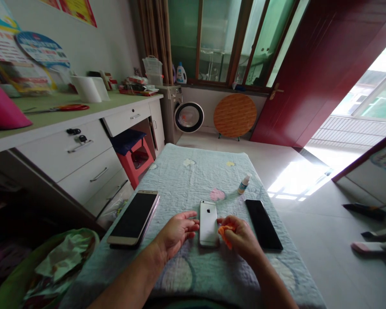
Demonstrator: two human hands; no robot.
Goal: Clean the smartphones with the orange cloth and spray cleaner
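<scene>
- Centrally, one silver phone (209,225) lies back up on the cloth-covered desk (193,182), between the two hands, its long edges running toward the far side.
- The left hand (181,231) is loosely spread, palm turned toward the phone, fingertips at its left edge; whether they touch it I cannot tell.
- The right hand (240,238) is closed around one crumpled orange cloth (225,235), close by the phone's right edge.
- Beyond the phone's top end, a broad stretch of patterned covering runs to the far edge of the desk.
- One black phone (263,224) lies slantwise near the right edge, with a narrow strip of covering beside it.
- One stack of phones (135,216), at least two, sits near the left edge, well apart from the silver one; the exact count is hidden.
- One small bottle (243,184) stands near the right edge, just beyond the black phone.
</scene>
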